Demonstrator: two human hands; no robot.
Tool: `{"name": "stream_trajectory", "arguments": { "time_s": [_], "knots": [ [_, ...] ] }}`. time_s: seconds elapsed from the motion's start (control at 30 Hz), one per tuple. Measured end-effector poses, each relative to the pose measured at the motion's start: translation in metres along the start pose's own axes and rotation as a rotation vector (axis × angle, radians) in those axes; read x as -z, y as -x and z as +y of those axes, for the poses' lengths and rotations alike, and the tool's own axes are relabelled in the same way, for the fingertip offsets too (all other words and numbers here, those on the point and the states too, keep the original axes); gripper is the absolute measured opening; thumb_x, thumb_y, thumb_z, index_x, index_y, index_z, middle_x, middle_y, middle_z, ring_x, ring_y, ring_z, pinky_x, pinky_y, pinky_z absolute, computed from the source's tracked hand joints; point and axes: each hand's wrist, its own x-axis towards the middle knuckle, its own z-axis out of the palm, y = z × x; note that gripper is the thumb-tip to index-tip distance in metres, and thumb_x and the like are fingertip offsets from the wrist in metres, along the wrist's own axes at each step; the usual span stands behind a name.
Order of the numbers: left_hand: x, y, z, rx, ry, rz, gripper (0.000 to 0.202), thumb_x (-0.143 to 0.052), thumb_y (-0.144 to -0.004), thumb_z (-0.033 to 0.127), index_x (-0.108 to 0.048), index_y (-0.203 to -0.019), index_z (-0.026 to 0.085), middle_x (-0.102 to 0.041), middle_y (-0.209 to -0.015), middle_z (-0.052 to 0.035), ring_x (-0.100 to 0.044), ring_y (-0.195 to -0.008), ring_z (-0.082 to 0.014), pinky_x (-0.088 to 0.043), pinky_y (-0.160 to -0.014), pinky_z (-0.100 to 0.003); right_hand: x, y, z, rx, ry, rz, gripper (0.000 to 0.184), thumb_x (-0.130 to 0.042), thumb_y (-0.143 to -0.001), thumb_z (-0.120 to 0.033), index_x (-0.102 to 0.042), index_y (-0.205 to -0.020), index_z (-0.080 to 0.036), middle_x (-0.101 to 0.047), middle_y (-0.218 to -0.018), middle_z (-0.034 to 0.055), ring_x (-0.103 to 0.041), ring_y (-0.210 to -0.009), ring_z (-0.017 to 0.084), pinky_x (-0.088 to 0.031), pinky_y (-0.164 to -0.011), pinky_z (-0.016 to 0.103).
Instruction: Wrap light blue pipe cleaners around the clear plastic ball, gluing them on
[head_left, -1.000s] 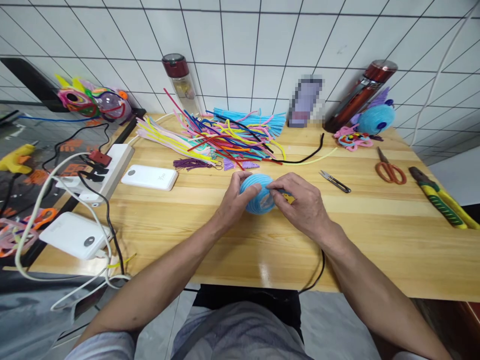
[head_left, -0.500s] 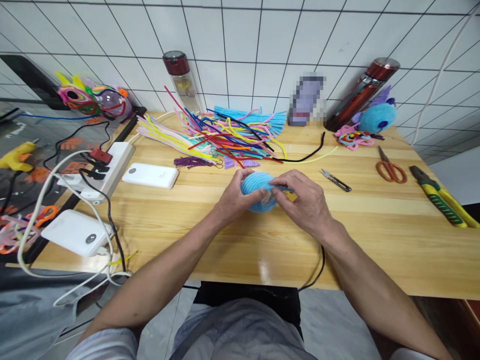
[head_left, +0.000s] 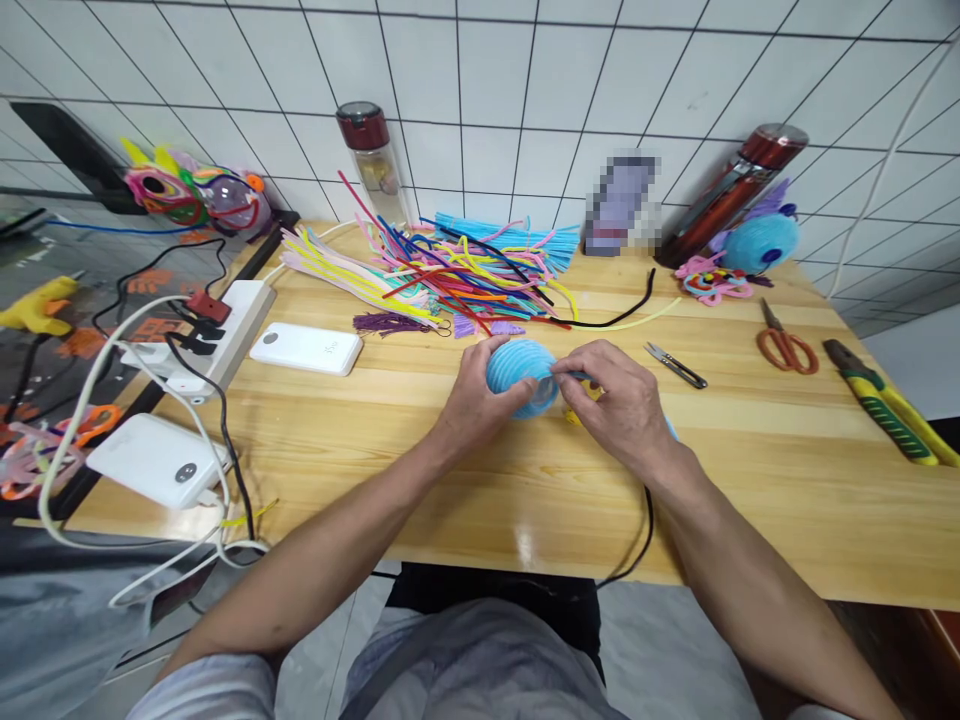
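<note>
My left hand [head_left: 478, 392] is wrapped around a pale blue ball [head_left: 519, 372] ringed with coils of fuzzy pipe cleaner. A clear, uncovered patch shows on the ball's right side, near my left thumb. At that side my right hand [head_left: 621, 402] pinches a blue pipe cleaner [head_left: 571, 375] between thumb and fingers. Most of the strand is hidden by the hand; a bit of blue shows beyond the right wrist. Something small and yellow [head_left: 576, 412] lies partly covered beneath my right hand.
A heap of colourful pipe cleaners [head_left: 465, 270] lies behind the ball. To the right are thread snips [head_left: 676, 366], scissors [head_left: 784, 342] and pliers [head_left: 885, 400]. Power banks [head_left: 306, 348], a power strip [head_left: 234, 335] and cables occupy the left. A red flask [head_left: 735, 190] leans near the wall.
My right hand has moved slightly right, a little farther from the ball, still pinching the pipe cleaner. The ball has turned a little in my left hand. The whole view has shifted slightly.
</note>
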Motion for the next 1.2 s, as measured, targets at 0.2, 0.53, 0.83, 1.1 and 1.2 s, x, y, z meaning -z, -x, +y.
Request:
{"name": "stream_trajectory", "arguments": {
  "time_s": [0.2, 0.53, 0.83, 1.1, 1.2],
  "knots": [
    [-0.0016, -0.0006, -0.0017, 0.039, 0.016, -0.018, 0.065, -0.084, -0.077, 0.034, -0.059, -0.135, 0.022, -0.062, -0.144, -0.0146, -0.058, -0.138, -0.0361, -0.046, -0.120, -0.056, 0.0035, -0.0013, -0.0023, -0.006, 0.031, -0.026, 0.018, -0.064, -0.096, -0.010, -0.076, -0.097, -0.023, -0.079, -0.089, 0.0050, -0.076, -0.084, 0.021, -0.059, -0.076, 0.034],
    [-0.0009, -0.0002, -0.0022, 0.052, 0.077, -0.067, 0.067, -0.087, -0.077, 0.035, -0.055, -0.135, 0.022, -0.060, -0.146, -0.0148, -0.053, -0.143, -0.0369, -0.046, -0.118, -0.053, 0.0055, -0.0007, -0.0036, -0.031, 0.038, -0.066, 0.019, -0.064, -0.091, -0.010, -0.075, -0.094, -0.025, -0.079, -0.089, 0.0042, -0.075, -0.083, 0.022, -0.060, -0.077, 0.036],
    [0.0004, 0.0023, 0.0042, 0.053, 0.072, -0.080, 0.071, -0.081, -0.080, 0.041, -0.050, -0.139, 0.019, -0.054, -0.153, -0.0183, -0.052, -0.144, -0.0371, -0.041, -0.123, -0.055, 0.0009, -0.0017, -0.0087, -0.061, 0.033, -0.025, 0.013, -0.067, -0.093, -0.012, -0.070, -0.088, -0.024, -0.076, -0.081, 0.0019, -0.071, -0.074, 0.018, -0.056, -0.069, 0.031],
    [0.0066, 0.0013, 0.0023, 0.058, 0.146, -0.154, 0.059, -0.067, -0.093, 0.050, -0.050, -0.142, 0.020, -0.054, -0.154, -0.0157, -0.050, -0.146, -0.0358, -0.043, -0.122, -0.053, -0.0014, -0.0026, -0.0093, -0.085, 0.036, -0.024, 0.013, -0.066, -0.090, -0.013, -0.069, -0.086, -0.025, -0.075, -0.080, 0.0014, -0.070, -0.071, 0.019, -0.055, -0.067, 0.032],
    [0.0066, -0.0004, 0.0036, 0.057, 0.098, -0.173, 0.071, -0.078, -0.085, 0.049, -0.049, -0.143, 0.020, -0.053, -0.155, -0.0160, -0.052, -0.143, -0.0357, -0.043, -0.122, -0.052, -0.0009, -0.0030, -0.0092, -0.071, 0.045, -0.019, 0.013, -0.066, -0.091, -0.013, -0.068, -0.086, -0.025, -0.075, -0.080, 0.0017, -0.070, -0.071, 0.019, -0.054, -0.066, 0.032]
  ]
}}
